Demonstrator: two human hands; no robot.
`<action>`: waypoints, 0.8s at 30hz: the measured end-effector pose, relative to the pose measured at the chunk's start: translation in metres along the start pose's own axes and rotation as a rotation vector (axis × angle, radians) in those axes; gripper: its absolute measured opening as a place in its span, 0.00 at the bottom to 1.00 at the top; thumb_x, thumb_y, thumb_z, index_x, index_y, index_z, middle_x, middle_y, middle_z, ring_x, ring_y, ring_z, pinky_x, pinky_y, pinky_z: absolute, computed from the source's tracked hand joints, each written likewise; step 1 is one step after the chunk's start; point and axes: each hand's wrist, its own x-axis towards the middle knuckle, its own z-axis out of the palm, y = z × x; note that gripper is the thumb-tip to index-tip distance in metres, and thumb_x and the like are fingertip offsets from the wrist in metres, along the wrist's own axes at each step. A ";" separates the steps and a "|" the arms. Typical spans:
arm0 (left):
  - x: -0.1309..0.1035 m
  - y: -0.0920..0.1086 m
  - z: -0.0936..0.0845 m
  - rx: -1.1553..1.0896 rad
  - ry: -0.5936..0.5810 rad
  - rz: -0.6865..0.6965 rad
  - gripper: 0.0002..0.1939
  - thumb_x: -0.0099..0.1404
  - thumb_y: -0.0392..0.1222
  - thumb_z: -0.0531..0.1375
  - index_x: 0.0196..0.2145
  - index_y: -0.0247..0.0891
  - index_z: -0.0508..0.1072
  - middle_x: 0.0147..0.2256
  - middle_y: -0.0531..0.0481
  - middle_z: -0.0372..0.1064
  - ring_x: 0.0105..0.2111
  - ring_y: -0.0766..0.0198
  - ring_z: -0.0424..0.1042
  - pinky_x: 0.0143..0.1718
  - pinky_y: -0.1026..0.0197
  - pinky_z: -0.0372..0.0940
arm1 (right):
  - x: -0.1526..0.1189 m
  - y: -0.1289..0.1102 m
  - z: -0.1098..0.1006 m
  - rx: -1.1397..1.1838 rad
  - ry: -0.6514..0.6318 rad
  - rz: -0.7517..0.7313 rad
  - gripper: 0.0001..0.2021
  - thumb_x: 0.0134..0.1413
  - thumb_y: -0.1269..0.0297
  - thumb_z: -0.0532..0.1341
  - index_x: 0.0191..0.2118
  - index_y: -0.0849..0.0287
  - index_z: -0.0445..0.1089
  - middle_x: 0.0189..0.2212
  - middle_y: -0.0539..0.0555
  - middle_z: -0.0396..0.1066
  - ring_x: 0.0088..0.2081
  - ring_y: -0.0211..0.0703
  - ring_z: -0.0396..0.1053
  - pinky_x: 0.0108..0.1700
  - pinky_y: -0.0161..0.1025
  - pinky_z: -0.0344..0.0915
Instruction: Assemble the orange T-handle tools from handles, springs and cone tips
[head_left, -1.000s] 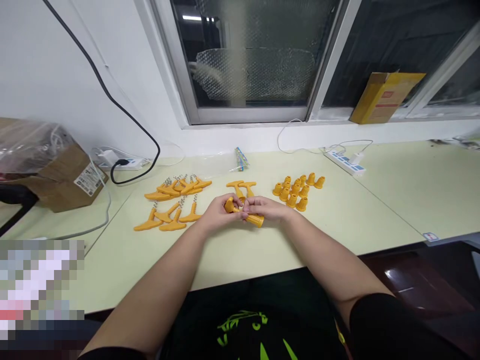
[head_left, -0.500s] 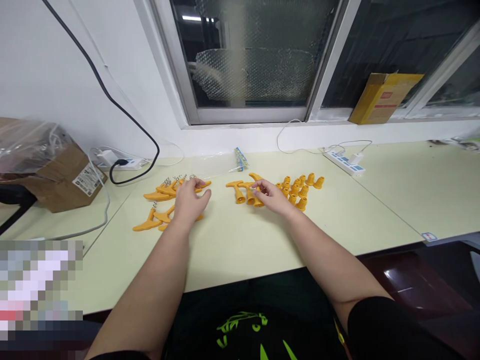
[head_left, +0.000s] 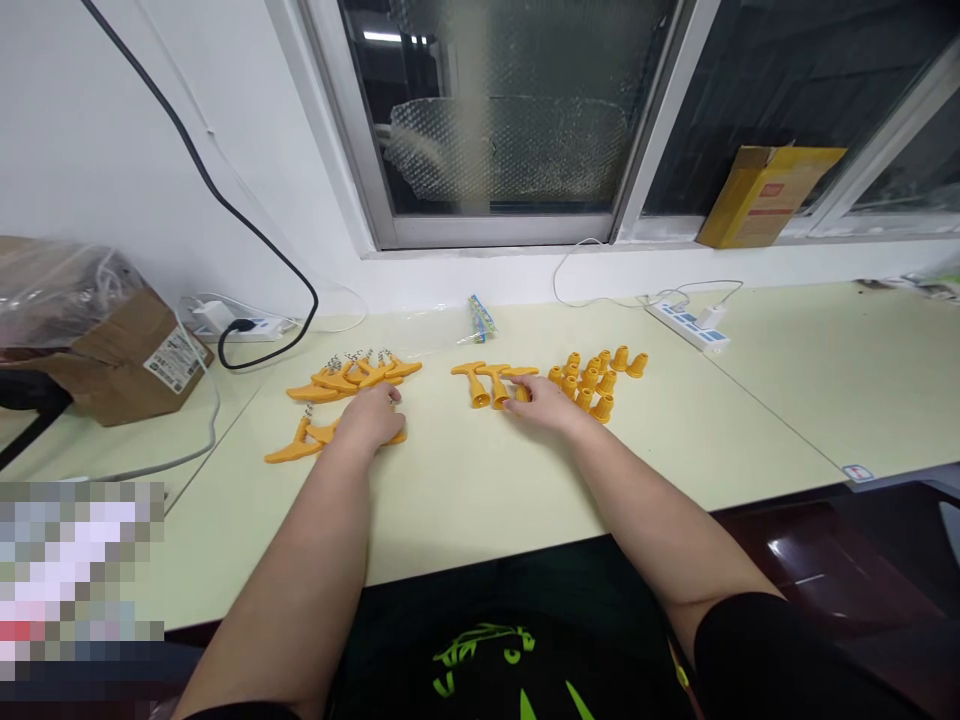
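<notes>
My left hand (head_left: 369, 418) is low over the table, thumb and fingers closed around a corkscrew in the near group, mostly hidden beneath it. Beyond it lies a cluster of yellow corkscrew handles (head_left: 352, 378), their bare metal spirals pointing to the window. More of them, such as a corkscrew (head_left: 292, 452), lie left of my wrist. My right hand (head_left: 546, 402) pinches the rightmost of three sleeved corkscrews (head_left: 523, 394), whose T-shaped handle (head_left: 520, 371) faces away. To its left lie two sleeved corkscrews (head_left: 478, 388). Several yellow sleeves (head_left: 589, 380) stand upright beside my right hand.
A clear plastic bag (head_left: 435, 328) with a coloured label lies near the wall. Power strips sit at the back right (head_left: 688, 325) and back left (head_left: 262, 328), trailing cables. At far left stands an open cardboard box (head_left: 135, 360). Another carton (head_left: 772, 197) leans on the window sill.
My left hand has come down and closed over the near corkscrews. My right hand has lowered the tilted sleeved corkscrew, which now lies in line beside the other two.
</notes>
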 end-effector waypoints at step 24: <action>-0.011 0.037 0.009 -1.570 -0.271 -0.020 0.14 0.53 0.30 0.67 0.39 0.34 0.75 0.35 0.47 0.72 0.35 0.63 0.77 0.32 0.65 0.70 | -0.007 0.000 -0.017 -0.107 0.340 -0.297 0.17 0.62 0.59 0.61 0.53 0.59 0.75 0.49 0.62 0.71 0.50 0.55 0.68 0.56 0.51 0.63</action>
